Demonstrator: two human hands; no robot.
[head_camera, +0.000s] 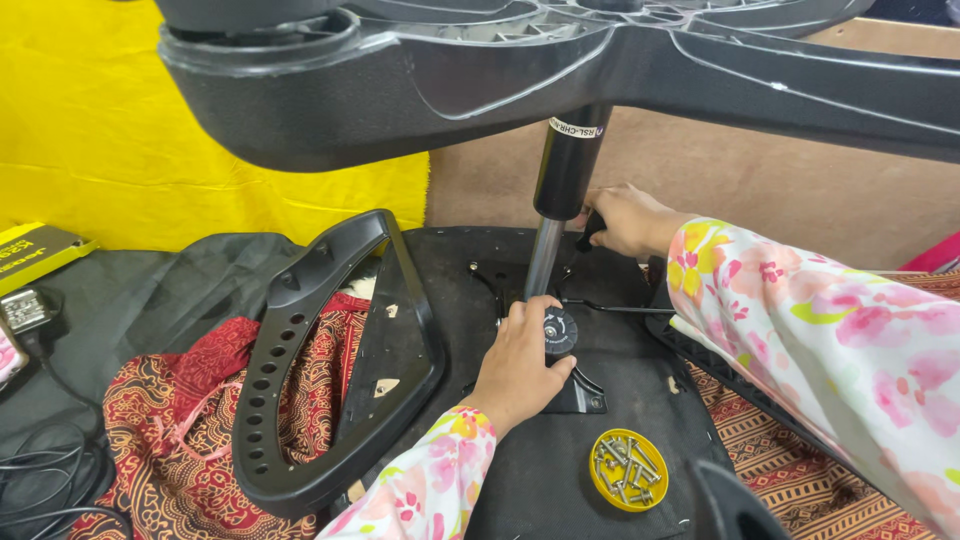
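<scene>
The black plastic star base (560, 60) of the chair filled the top of your view, nearest the camera, its ribbed spokes smooth and moulded. From its hub the gas-lift column (562, 200) ran down and slightly left to the upturned seat underside (560, 470); its upper sleeve was glossy black, its lower shaft bright metal, and its long axis stood close to upright. Your left hand (518, 362) lay at the foot of the column, fingers curled around a round black knob (559, 331) on the seat mechanism plate. Your right hand (625, 220) sat higher and just right of the column, closed around a dark handle whose shape could not be made out. The column therefore stood between both hands, the left being nearer its base. A looped black armrest (330, 370) lay left of the seat on patterned red cloth (190, 400). A yellow dish of screws (628, 470) rested on the seat underside, near your left forearm.
</scene>
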